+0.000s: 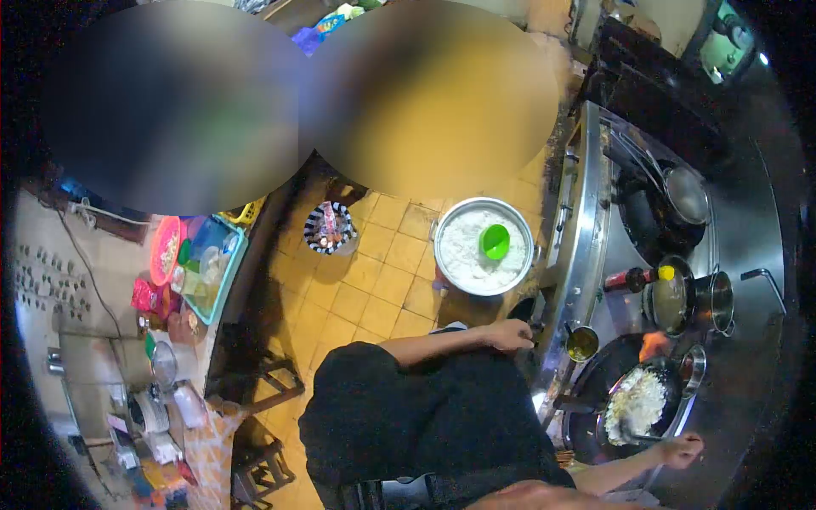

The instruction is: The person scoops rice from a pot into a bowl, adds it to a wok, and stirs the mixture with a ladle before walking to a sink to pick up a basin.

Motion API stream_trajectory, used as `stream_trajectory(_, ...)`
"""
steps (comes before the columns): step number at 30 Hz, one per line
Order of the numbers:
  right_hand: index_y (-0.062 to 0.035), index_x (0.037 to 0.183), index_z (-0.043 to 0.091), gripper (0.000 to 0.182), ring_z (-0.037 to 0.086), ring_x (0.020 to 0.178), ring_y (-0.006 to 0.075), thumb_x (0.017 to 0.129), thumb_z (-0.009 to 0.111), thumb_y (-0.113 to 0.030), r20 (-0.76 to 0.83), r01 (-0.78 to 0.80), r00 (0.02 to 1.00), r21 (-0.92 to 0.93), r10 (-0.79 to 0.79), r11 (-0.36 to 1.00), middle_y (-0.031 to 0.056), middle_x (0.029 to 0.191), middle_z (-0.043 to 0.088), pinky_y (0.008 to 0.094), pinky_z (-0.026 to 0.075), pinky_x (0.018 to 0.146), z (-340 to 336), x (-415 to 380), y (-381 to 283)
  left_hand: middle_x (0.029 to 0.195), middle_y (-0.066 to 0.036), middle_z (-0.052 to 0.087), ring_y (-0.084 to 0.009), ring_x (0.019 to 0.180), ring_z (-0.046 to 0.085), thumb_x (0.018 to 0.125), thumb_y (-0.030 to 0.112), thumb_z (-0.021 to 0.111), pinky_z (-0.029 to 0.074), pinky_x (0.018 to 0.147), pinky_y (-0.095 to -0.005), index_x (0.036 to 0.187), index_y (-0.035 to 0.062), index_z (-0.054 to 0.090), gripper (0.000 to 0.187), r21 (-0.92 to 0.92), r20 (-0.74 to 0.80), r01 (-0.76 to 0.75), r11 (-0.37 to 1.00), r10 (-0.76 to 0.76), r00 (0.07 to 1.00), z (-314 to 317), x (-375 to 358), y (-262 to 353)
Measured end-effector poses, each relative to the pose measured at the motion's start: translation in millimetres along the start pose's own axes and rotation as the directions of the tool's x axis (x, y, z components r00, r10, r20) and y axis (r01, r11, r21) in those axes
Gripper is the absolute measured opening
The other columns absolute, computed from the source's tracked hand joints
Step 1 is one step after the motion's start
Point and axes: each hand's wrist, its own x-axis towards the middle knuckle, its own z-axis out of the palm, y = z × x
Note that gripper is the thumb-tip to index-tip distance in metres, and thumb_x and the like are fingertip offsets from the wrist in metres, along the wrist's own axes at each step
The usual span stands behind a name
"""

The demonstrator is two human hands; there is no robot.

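My right hand [682, 450] is closed around the handle of a spatula or ladle [639, 438], whose head is partly hidden in the food. That food, white and rice-like [637, 404], lies in a black wok [586, 438] on the stove, with a flame showing at the wok's far rim. The wok's handle [575, 405] points toward my body. My left hand [510, 336] is at the stove's front edge, fingers curled; what they hold, if anything, is hidden. Near it is a small pot of yellowish liquid [582, 343].
A big metal pot of white rice [459, 259] with a green bowl [494, 242] stands left of the stove. Red-labelled bottles [627, 280] and further pans [671, 306] are on the stove. A striped bin [330, 227] stands on the tiles. Two people are blurred ahead.
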Motion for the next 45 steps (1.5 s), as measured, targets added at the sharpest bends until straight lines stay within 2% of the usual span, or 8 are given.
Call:
stream_trajectory(14,-0.0037,0.072,0.059,0.024,0.053,0.052,0.0172,0.083,0.053,-0.025,0.147,0.207,0.952,-0.955,-0.269,0.211,0.0114,0.064,0.059,0.0284,0.043,0.05,-40,6,-17,0.088,-0.012,0.063,-0.0189,0.073,0.061,0.081,0.035,0.06,0.048,0.067,-0.0315,0.106,-0.0001,0.055,0.043,0.086,0.162,-0.103,0.991,0.088,0.983,-5,-9,-21)
stream_trajectory(19,-0.0007,0.083,0.06,0.02,0.056,0.068,0.0192,0.07,0.048,0.007,-0.079,0.002,0.996,-0.449,-0.042,0.894,0.0101,0.08,0.061,0.0301,0.047,0.059,-38,-52,-17,0.097,-0.014,0.061,-0.0219,0.087,0.059,0.082,0.036,0.059,0.046,0.077,-0.0345,0.111,0.0017,0.052,0.046,-0.018,0.464,-0.169,0.985,0.159,0.871,34,37,17)
stream_trajectory(26,-0.0061,0.11,0.044,0.032,0.052,0.06,0.0202,0.087,0.045,-0.029,-0.144,-0.867,0.339,0.336,0.929,0.369,0.0125,0.1,0.051,0.0347,0.046,0.051,-53,-183,-64,0.105,-0.014,0.059,-0.026,0.099,0.055,0.082,0.039,0.058,0.044,0.082,-0.0357,0.114,0.004,0.051,0.047,0.138,0.586,-0.794,0.592,0.598,0.548,175,127,-13)
stream_trajectory(28,-0.0061,0.104,0.046,0.023,0.051,0.051,0.0184,0.089,0.045,-0.023,0.074,-0.911,0.269,0.342,0.96,0.229,0.0105,0.08,0.056,0.0294,0.043,0.041,-74,-227,-25,0.103,-0.013,0.059,-0.0241,0.098,0.054,0.082,0.034,0.058,0.046,0.077,-0.0374,0.11,0.0014,0.052,0.044,0.21,0.795,0.205,0.956,-0.289,0.533,191,126,69)
stream_trajectory(32,-0.0094,0.116,0.044,0.031,0.053,0.048,0.0201,0.086,0.044,-0.019,-0.037,-0.766,0.348,-0.587,0.937,0.262,0.0145,0.068,0.055,0.0344,0.043,0.043,-103,-236,-53,0.074,-0.005,0.059,-0.0161,0.053,0.052,0.081,0.018,0.058,0.046,0.049,-0.0289,0.093,0.0016,0.058,0.021,0.047,0.877,0.66,0.749,-0.348,0.332,223,111,90)
stream_trajectory(36,-0.0208,0.129,0.039,0.049,0.062,0.074,0.0333,0.081,0.048,-0.017,0.007,-0.135,0.428,-0.988,0.904,0.071,0.0252,0.078,0.058,0.0444,0.049,0.062,-128,-170,-173,0.07,-0.005,0.057,-0.0132,0.055,0.053,0.081,0.013,0.056,0.044,0.048,-0.0257,0.082,0.0038,0.056,0.009,-0.139,0.621,0.599,0.788,-0.402,0.673,249,50,135)
stream_trajectory(40,-0.0191,0.127,0.04,0.049,0.06,0.079,0.0383,0.078,0.047,-0.014,-0.003,-0.01,0.393,-1.0,0.92,0.001,0.0227,0.084,0.061,0.0457,0.05,0.068,-114,-133,-244,0.07,-0.007,0.057,-0.0187,0.063,0.054,0.078,0.017,0.056,0.046,0.066,-0.0301,0.08,0.0033,0.053,0.014,-0.149,0.964,0.836,0.529,-0.11,0.241,181,30,237)
stream_trajectory(45,-0.022,0.129,0.039,0.053,0.059,0.076,0.0382,0.078,0.051,-0.016,0.083,-0.016,0.405,-0.995,0.91,0.098,0.0228,0.078,0.059,0.0459,0.049,0.067,-117,-166,-246,0.059,-0.004,0.053,-0.0152,0.052,0.052,0.079,0.011,0.056,0.046,0.049,-0.0292,0.075,0.0046,0.054,0.008,-0.036,0.823,0.608,0.793,-0.322,0.468,182,76,136)
